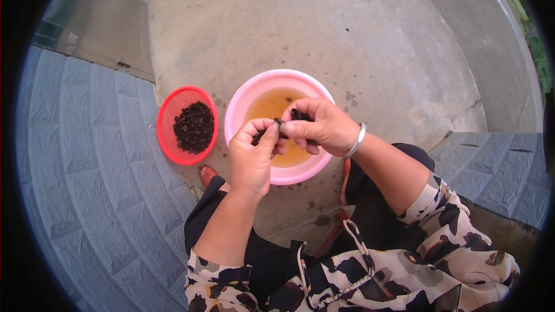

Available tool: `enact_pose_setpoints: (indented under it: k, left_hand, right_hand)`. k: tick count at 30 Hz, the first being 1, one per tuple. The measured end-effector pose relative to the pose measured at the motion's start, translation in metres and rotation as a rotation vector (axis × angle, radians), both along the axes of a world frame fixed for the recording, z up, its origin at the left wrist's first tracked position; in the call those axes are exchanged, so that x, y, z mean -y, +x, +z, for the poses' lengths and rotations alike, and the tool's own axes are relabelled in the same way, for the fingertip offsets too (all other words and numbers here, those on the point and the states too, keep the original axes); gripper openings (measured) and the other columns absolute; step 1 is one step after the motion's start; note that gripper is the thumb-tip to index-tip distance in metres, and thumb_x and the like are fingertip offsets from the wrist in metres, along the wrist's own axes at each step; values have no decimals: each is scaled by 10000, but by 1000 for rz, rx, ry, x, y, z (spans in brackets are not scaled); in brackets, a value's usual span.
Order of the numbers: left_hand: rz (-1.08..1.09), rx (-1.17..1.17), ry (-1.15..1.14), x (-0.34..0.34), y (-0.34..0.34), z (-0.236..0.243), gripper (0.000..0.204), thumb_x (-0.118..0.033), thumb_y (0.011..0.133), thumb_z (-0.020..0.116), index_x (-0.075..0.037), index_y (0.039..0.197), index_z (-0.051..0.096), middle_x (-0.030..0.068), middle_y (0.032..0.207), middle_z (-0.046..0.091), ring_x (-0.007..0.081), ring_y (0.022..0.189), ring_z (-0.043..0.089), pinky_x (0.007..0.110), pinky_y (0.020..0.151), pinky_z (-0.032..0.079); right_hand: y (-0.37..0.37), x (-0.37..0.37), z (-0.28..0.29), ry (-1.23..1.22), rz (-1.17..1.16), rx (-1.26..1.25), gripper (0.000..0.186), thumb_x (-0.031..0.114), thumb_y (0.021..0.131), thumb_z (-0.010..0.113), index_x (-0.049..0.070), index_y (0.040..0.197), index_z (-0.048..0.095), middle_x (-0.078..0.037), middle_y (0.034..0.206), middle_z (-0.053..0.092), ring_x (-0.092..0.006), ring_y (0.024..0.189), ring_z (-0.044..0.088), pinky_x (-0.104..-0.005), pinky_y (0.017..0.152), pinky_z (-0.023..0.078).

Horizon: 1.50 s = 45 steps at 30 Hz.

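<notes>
My left hand (254, 150) is closed round a few small dark, glossy pieces, with one pinched up at its fingertips (278, 125). My right hand (318, 127) meets it, with its thumb at that piece and more dark pieces in its curled fingers. Both are over a pink plastic basin (239, 110) holding cloudy yellow-brown liquid (263, 104). To the left of the basin is a red perforated plastic basket (168, 111) with a pile of similar dark pieces (192, 127) in it.
The basin and basket stand on a stained concrete floor (324, 29), between my sandalled feet and beside them. Grey-blue brick-patterned walls (81, 167) flank me, with a metal door (98, 29) at upper left. A concrete wall (485, 40) runs along the upper right.
</notes>
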<state>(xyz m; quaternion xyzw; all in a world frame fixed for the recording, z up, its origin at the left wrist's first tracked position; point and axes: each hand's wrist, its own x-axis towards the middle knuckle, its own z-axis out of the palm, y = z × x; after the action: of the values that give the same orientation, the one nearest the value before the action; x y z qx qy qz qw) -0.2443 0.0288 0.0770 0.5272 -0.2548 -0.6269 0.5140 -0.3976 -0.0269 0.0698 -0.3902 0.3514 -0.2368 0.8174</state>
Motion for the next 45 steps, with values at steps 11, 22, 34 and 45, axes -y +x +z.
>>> enact_pose_setpoints:
  k: [11,22,34,45]
  left_hand:
    - [-39,-25,57,0,1,1,78,-109,856,541,-45,896,522,39,760,564,93,639,523,220,563,441]
    - [-30,110,-11,0,1,-3,77,-109,859,536,-36,879,522,42,748,558,89,631,529,217,564,436]
    - [18,141,-49,-1,-1,-2,83,-37,824,563,-30,896,521,35,775,557,89,616,525,205,552,433]
    - [-54,600,-244,2,-2,-4,55,-39,818,574,2,841,602,14,689,584,51,584,516,177,532,420]
  right_hand:
    - [2,-1,2,-77,-34,-37,150,30,764,547,-40,896,535,-69,656,556,-111,523,554,-231,418,474]
    - [1,2,-1,-156,-71,-82,116,-2,753,495,-41,845,553,-73,650,554,-109,492,548,-232,391,457]
    - [6,-4,-1,11,-123,56,123,124,805,604,12,837,567,-13,601,526,-63,466,488,-203,397,384]
    - [7,-8,-6,-352,-83,-211,127,103,830,543,2,754,557,-14,565,515,-64,457,477,-203,402,369]
